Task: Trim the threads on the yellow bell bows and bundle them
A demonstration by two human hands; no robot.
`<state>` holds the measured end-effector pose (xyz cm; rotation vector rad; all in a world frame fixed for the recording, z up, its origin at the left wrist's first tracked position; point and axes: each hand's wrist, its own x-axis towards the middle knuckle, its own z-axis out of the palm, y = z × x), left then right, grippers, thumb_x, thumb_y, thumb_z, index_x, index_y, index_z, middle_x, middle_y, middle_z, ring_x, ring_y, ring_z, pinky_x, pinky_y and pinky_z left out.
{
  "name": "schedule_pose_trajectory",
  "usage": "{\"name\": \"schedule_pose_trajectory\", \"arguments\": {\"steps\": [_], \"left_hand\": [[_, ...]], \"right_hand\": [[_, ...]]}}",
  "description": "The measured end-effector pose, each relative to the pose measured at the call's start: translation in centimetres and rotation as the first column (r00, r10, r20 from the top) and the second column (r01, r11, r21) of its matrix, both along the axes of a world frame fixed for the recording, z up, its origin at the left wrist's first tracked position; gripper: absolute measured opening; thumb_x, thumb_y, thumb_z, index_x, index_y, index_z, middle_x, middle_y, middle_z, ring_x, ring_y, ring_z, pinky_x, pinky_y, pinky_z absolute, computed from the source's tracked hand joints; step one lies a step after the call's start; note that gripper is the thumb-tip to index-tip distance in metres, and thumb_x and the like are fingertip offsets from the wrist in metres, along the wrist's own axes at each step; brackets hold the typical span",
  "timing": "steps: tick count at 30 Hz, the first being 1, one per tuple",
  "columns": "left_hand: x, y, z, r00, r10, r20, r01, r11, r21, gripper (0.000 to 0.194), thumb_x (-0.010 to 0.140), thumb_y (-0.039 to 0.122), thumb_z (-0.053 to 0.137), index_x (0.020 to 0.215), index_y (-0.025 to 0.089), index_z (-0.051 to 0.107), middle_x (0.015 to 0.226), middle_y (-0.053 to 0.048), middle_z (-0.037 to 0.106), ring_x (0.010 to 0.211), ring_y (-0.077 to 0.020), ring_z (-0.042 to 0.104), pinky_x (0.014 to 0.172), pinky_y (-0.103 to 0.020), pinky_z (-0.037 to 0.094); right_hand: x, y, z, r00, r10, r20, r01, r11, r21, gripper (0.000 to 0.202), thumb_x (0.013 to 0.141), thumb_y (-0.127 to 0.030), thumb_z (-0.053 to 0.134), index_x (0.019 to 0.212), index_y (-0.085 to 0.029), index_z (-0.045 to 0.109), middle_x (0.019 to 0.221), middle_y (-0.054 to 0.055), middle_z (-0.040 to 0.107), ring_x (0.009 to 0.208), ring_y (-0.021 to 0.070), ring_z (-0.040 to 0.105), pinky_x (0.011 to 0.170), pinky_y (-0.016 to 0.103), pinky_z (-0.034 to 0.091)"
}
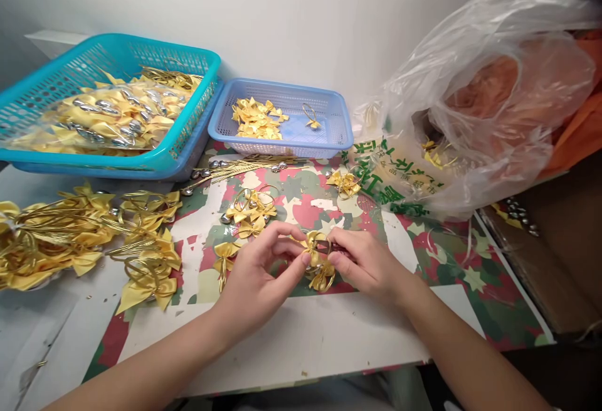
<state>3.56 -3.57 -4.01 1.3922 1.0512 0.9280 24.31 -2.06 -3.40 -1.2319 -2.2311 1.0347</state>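
Observation:
My left hand (270, 266) pinches a small yellow bow (310, 251) between thumb and fingertips. Meeting it from the right, my right hand (360, 260) has its fingers closed on a small dark tool (324, 246), whose tip touches the bow. Gold wire loops round beside the fingertips. Under the hands lie more bows (322, 278) with gold wire. A yellow bow (226, 254) rests just left of my left hand, and a cluster of bows with silver bells (251, 207) lies behind it.
A teal basket (214, 72) of bagged bows stands back left, beside a blue basket (345, 119) with loose bows. Piled bows with gold wires (61, 229) cover the left side. A clear plastic bag (470, 116) bulges at right. One bow cluster (345, 183) sits near it.

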Motion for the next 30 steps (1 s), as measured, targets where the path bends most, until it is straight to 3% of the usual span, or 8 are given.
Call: {"name": "schedule_pose_trajectory", "arguments": {"steps": [9,20,25,30], "left_hand": [[0.0,0.1,-0.1,1.0,-0.014,-0.026,0.014,1.0,-0.003,0.01,0.09,0.022,0.058,0.098,0.023,0.053,0.077,0.002,0.066,0.071,-0.0127,0.064,0.059,-0.023,0.045],[-0.1,0.1,0.4,0.996,0.021,0.089,-0.012,0.994,-0.109,0.007,0.091,0.022,0.056,0.089,0.024,0.05,0.068,0.006,0.057,0.067,-0.0077,0.059,0.058,-0.016,0.044],[0.0,0.5,0.7,0.992,0.024,0.128,-0.001,0.985,-0.171,0.001,0.091,0.023,0.053,0.09,0.023,0.053,0.066,0.005,0.06,0.061,-0.0073,0.055,0.053,-0.015,0.043],[0.0,0.6,0.8,0.993,0.004,0.117,0.014,0.989,-0.15,0.004,0.085,0.02,0.062,0.087,0.022,0.06,0.076,0.002,0.065,0.069,-0.0093,0.061,0.044,-0.013,0.039]], "right_hand": [[-0.5,-0.2,-0.1,0.997,-0.02,-0.068,0.019,1.0,-0.015,0.026,0.095,-0.03,0.041,0.071,-0.02,0.039,0.063,-0.004,0.043,0.058,0.0107,0.039,0.055,0.025,0.026],[-0.3,-0.3,-0.2,0.992,-0.115,-0.043,0.117,0.993,0.031,0.027,0.093,-0.033,0.043,0.07,-0.02,0.042,0.06,-0.004,0.042,0.055,0.01,0.038,0.055,0.025,0.026],[0.6,0.1,0.0,0.997,-0.072,-0.024,0.073,0.996,0.045,0.024,0.09,-0.035,0.044,0.072,-0.02,0.042,0.059,-0.005,0.039,0.055,0.0102,0.036,0.054,0.024,0.025],[0.9,0.2,0.4,1.0,-0.009,-0.027,0.012,0.995,0.104,0.02,0.085,-0.033,0.047,0.071,-0.02,0.043,0.059,-0.005,0.039,0.053,0.0099,0.035,0.053,0.024,0.025]]}}
